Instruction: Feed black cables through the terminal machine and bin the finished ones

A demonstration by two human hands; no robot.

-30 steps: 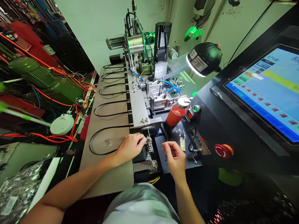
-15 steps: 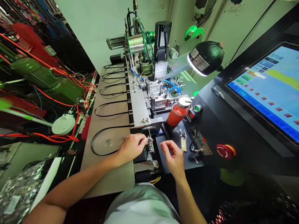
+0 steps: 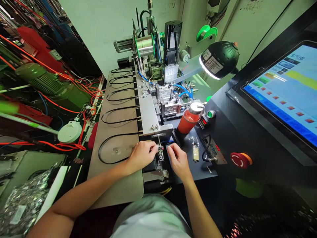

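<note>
My left hand (image 3: pixel 143 153) is closed at the small metal clamp (image 3: pixel 160 154) at the near end of the machine's track; its fingertips pinch something too small to make out, beside the black cable loop (image 3: pixel 99 150). Just right of the clamp is my right hand (image 3: pixel 178 160), thumb and fingers drawn together over the black work surface (image 3: pixel 203 172). Whether anything is between those fingertips cannot be seen. More black cable loops lie in a row on the grey plate (image 3: pixel 119 185), their ends leading under the silver bar (image 3: pixel 150 114).
A red jar (image 3: pixel 189 119) with a metal lid stands behind my right hand. Further right are a small yellowish piece (image 3: pixel 195 152), a control box (image 3: pixel 214 150), a red emergency button (image 3: pixel 240 160) and a screen (image 3: pixel 284 89). A lit black lamp (image 3: pixel 219 59) hangs above.
My right hand has moved slightly left towards the clamp, and its thumb and fingers have come closer together. My left hand stays at the clamp, its fingers a little more curled.
</note>
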